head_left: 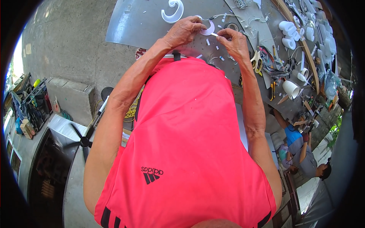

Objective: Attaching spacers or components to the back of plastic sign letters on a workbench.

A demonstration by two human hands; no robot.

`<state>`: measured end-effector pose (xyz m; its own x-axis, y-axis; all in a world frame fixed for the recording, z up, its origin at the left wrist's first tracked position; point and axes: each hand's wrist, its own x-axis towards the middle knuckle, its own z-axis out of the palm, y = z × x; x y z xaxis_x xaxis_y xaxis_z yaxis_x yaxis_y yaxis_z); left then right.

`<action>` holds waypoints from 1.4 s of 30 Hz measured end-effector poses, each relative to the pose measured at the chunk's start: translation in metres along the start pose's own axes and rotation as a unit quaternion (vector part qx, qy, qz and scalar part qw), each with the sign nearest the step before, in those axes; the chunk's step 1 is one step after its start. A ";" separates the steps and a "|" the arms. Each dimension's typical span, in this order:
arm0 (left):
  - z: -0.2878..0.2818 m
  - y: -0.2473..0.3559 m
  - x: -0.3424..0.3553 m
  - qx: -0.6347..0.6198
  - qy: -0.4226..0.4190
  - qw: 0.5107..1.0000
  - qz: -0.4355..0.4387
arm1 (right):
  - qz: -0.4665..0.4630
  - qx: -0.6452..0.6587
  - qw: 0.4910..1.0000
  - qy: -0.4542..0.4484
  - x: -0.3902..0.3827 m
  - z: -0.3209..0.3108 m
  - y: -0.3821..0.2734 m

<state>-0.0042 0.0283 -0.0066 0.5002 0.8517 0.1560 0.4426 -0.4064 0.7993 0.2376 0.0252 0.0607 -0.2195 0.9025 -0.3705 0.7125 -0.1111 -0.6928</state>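
Observation:
Both hands are raised over a metal sheet (pixel 129 21) on the work table. My left hand (pixel 184 30) has its fingers closed on a small white curved piece (pixel 207 30). My right hand (pixel 234 43) pinches a narrow white strip (pixel 214 34) at the lower right end of that piece. A thin cable (pixel 222 16) runs just above. A larger white curled piece (pixel 173 15) lies up and left of my hands. A roll of tape (pixel 232 26) and small white scraps (pixel 208 41) lie around them.
Scissors (pixel 257 60), tools, white cylinders (pixel 287 34) and a wooden strip (pixel 311 64) crowd the table's right. Co-workers (pixel 308 159) are at lower right. A black fan (pixel 84 141), concrete block (pixel 70 95) and tool rack (pixel 32 100) stand at left.

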 end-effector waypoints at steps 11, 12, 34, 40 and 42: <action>-0.012 -0.014 0.007 -0.023 -0.100 0.994 0.049 | -0.241 -0.154 0.958 0.024 0.008 0.013 0.011; -0.013 -0.014 0.007 -0.027 -0.117 0.991 0.054 | -0.271 -0.179 0.944 0.049 0.008 0.016 0.012; -0.006 -0.012 -0.003 -0.034 -0.086 0.994 0.053 | -0.353 -0.140 0.921 0.093 -0.016 0.042 0.009; -0.008 -0.009 -0.005 -0.017 -0.082 0.995 0.051 | -0.200 -0.010 0.976 0.080 -0.023 0.047 0.013; -0.009 -0.008 -0.005 -0.019 -0.080 0.995 0.052 | -0.201 -0.058 0.974 0.086 -0.023 0.052 0.017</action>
<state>-0.0172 0.0300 -0.0091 0.6554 0.7407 0.1481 0.3547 -0.4749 0.8054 0.2199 -0.0187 0.0256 -0.3884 0.9209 0.0333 0.6643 0.3049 -0.6825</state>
